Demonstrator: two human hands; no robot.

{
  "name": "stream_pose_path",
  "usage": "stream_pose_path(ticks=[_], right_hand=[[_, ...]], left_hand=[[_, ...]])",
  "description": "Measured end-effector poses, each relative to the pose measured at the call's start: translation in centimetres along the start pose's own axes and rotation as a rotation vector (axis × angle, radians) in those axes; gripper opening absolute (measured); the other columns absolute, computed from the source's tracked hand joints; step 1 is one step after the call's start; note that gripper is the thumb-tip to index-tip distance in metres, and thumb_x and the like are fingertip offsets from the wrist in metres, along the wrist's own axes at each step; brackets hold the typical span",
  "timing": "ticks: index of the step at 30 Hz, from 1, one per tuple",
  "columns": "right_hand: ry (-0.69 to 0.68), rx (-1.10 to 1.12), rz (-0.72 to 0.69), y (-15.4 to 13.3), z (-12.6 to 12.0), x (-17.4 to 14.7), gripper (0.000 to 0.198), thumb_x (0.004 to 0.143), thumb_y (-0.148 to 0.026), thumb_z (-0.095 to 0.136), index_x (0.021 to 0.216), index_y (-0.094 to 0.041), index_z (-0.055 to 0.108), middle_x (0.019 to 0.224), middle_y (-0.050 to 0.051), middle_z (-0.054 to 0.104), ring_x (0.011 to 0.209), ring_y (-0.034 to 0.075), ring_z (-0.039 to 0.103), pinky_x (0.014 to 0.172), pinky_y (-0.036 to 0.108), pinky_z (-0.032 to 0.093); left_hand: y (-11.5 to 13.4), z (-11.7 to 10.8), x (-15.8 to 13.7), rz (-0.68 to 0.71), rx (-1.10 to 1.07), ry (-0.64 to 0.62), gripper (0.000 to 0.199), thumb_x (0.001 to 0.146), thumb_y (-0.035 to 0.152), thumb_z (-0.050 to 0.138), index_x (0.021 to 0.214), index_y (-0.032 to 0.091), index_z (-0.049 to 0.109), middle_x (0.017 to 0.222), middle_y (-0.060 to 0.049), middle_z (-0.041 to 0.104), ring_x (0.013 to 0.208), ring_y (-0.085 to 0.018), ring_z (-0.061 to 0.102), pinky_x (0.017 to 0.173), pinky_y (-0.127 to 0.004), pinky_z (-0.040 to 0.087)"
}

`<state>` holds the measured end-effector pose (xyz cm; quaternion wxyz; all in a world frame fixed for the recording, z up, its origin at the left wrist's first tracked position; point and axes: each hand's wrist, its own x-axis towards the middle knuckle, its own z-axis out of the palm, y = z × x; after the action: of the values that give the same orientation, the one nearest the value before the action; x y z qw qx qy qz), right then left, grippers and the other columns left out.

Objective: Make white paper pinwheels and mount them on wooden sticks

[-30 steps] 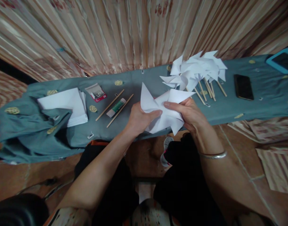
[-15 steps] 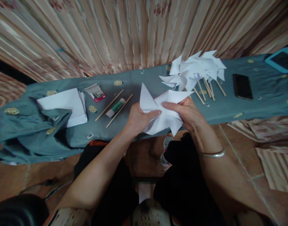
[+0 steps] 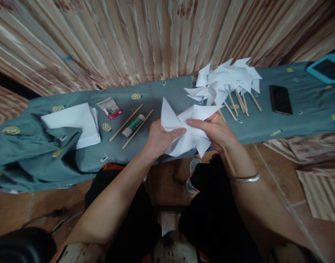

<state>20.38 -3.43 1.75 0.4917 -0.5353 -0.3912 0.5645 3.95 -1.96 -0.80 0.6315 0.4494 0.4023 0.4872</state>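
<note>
Between my two hands is a white paper pinwheel with pointed, folded blades, held over the near edge of the cloth-covered table. My left hand grips its left side, the thumb pressing close to the centre. From the right, my right hand pinches it with the thumb on top near the middle. The fingers beneath the paper are hidden. Left of my hands, a green-and-white glue stick lies between two wooden sticks.
Several finished pinwheels on sticks lie piled behind my right hand. A phone and a blue-framed tablet rest farther right. An open red box of metal pins and stacked white paper are at left. A pleated curtain hangs behind.
The whole view has shifted very slightly. Both hands keep the same hold on the pinwheel, and the things on the table have stayed in place.
</note>
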Motion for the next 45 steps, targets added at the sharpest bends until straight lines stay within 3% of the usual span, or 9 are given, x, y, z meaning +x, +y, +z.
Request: stream_pose_path(ticks=[12,16,20,22,25,27,31,37,45], right_hand=[[-0.043,0.029,-0.003,0.4,-0.2,0.2,0.032,0.056,-0.037,0.091,0.079,-0.021,0.075,0.080,0.003,0.077,0.070,0.020,0.070,0.070,0.037,0.061],[0.037,0.013,-0.035,0.6,-0.8,0.8,0.033,0.055,-0.045,0.091,0.066,-0.021,0.072,0.069,0.000,0.072,0.061,0.015,0.063,0.064,0.032,0.056],[0.205,-0.062,-0.266,0.8,-1.4,1.1,0.027,0.064,-0.044,0.085,0.076,-0.023,0.074,0.083,0.002,0.075,0.080,0.018,0.069,0.085,0.038,0.056],[0.304,-0.155,-0.442,0.9,-1.2,0.9,0.022,0.070,-0.041,0.082,0.079,-0.023,0.073,0.102,0.005,0.075,0.099,0.022,0.069,0.100,0.045,0.051],[0.377,-0.410,-0.670,0.8,-0.4,0.1,0.015,0.079,-0.038,0.075,0.080,-0.023,0.072,0.132,0.008,0.065,0.125,0.028,0.059,0.114,0.052,0.039],[0.363,-0.574,-0.759,0.9,0.4,-0.4,0.013,0.082,-0.037,0.071,0.081,-0.024,0.071,0.144,0.008,0.056,0.136,0.030,0.051,0.116,0.054,0.036],[0.329,-0.762,-0.888,1.3,1.8,-0.7,0.012,0.086,-0.035,0.068,0.087,-0.024,0.071,0.152,0.008,0.047,0.140,0.033,0.046,0.112,0.056,0.042],[0.311,-0.873,-0.901,1.9,2.5,-0.3,0.015,0.087,-0.035,0.067,0.090,-0.021,0.072,0.156,0.011,0.042,0.141,0.035,0.044,0.114,0.058,0.038],[0.309,-0.834,-0.874,2.5,2.7,0.1,0.018,0.086,-0.037,0.068,0.088,-0.020,0.072,0.153,0.014,0.046,0.138,0.036,0.046,0.110,0.057,0.043]], left_hand=[[-0.3,-0.2,0.4,-0.003,0.027,0.032,0.032,0.053,0.020,0.088,0.080,0.012,0.073,0.078,-0.005,0.076,0.070,-0.020,0.070,0.072,-0.034,0.058],[-0.3,-0.6,0.9,0.025,0.039,0.109,0.033,0.050,0.022,0.088,0.078,0.014,0.073,0.077,-0.003,0.075,0.070,-0.019,0.068,0.073,-0.033,0.055],[0.1,-0.9,1.3,0.055,0.014,0.202,0.028,0.049,0.022,0.087,0.071,0.015,0.072,0.072,-0.001,0.074,0.065,-0.016,0.065,0.069,-0.030,0.053],[0.4,-1.0,1.5,0.059,-0.042,0.249,0.027,0.048,0.022,0.087,0.069,0.015,0.072,0.069,0.000,0.073,0.062,-0.015,0.064,0.067,-0.029,0.052],[1.0,-0.9,1.8,0.074,-0.127,0.312,0.027,0.045,0.021,0.087,0.067,0.015,0.072,0.067,0.001,0.072,0.061,-0.014,0.063,0.066,-0.028,0.052],[1.3,-0.7,1.9,0.079,-0.161,0.328,0.027,0.045,0.020,0.088,0.066,0.015,0.073,0.066,0.000,0.073,0.061,-0.015,0.064,0.066,-0.028,0.052],[1.6,-0.3,2.0,0.099,-0.190,0.331,0.025,0.046,0.019,0.088,0.066,0.015,0.073,0.066,0.000,0.073,0.060,-0.015,0.064,0.065,-0.028,0.052],[1.6,-0.3,2.0,0.093,-0.231,0.323,0.025,0.046,0.020,0.088,0.066,0.015,0.074,0.067,0.000,0.073,0.061,-0.014,0.065,0.066,-0.028,0.053],[1.7,-0.6,1.9,0.101,-0.225,0.321,0.024,0.047,0.019,0.087,0.066,0.014,0.073,0.067,0.000,0.073,0.062,-0.014,0.065,0.067,-0.028,0.053]])
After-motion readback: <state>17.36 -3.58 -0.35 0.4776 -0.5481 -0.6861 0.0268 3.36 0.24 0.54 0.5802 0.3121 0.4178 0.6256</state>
